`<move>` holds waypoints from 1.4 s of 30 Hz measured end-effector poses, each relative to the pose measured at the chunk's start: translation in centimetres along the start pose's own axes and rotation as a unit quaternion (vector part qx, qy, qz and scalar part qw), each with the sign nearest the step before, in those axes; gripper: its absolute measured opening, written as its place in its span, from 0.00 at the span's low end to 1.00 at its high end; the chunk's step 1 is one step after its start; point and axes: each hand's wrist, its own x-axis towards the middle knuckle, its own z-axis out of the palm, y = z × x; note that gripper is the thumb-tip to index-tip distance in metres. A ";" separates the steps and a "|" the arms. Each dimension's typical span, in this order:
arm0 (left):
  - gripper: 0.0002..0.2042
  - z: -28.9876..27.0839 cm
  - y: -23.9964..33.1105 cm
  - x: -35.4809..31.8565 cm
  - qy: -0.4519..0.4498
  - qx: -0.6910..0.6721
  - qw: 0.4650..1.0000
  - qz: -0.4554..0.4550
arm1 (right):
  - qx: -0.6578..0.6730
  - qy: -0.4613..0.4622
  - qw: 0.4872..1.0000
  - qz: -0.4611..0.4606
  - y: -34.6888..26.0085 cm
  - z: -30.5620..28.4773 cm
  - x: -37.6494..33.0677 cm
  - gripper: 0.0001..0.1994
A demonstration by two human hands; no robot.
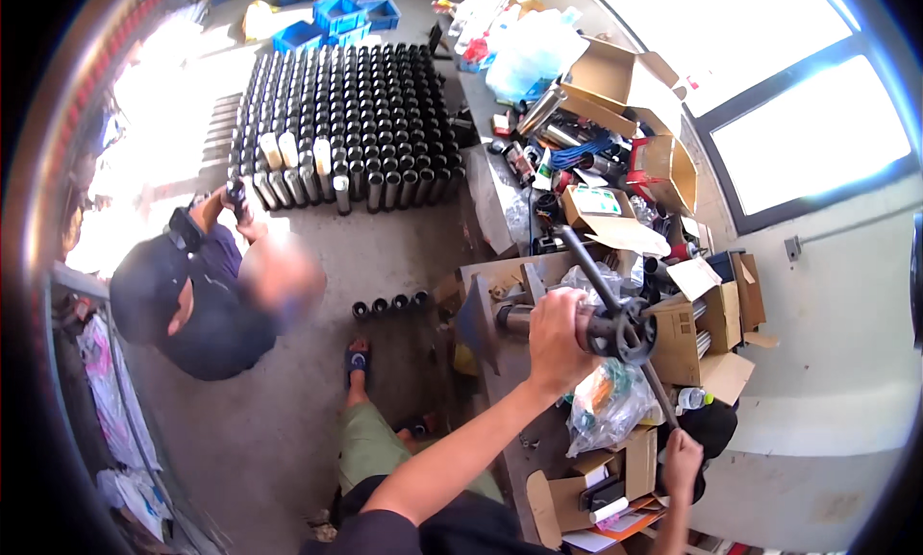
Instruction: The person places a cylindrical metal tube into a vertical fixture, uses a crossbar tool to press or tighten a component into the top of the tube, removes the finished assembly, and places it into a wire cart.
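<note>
Both your hands grip: the left hand wraps the metal cylinder over the cluttered workbench; the right hand clasps the lower end of a long bar, which seems to cross the spoked head.

Right hand is kinda hemmed in by the plastic bag and cardboard box alongside, but there's way more room over the floor left of the bench.

Brightly lit by daylight through the window at right. Burned white at upper left, over the floor. Blurred in one patch beside the co-worker. Bowed and darkened toward the rim.
</note>
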 end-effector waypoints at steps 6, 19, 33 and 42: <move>0.25 1.3 0.1 3.0 -0.065 -0.066 0.995 -0.030 | 0.003 -0.364 0.925 -0.108 -2.2 -9.0 10.8 0.31; 0.29 0.0 -5.1 12.8 -0.582 -0.282 0.749 -0.145 | 0.669 -0.302 0.662 0.155 -27.1 8.1 -12.9 0.23; 0.18 -10.3 -7.4 17.1 -0.649 0.024 0.746 -0.149 | 0.662 0.123 0.733 0.100 -48.2 18.7 -4.0 0.12; 0.15 -23.1 8.6 8.6 -0.417 0.341 0.840 -0.070 | -0.114 0.182 0.895 -0.390 -18.7 2.3 28.5 0.10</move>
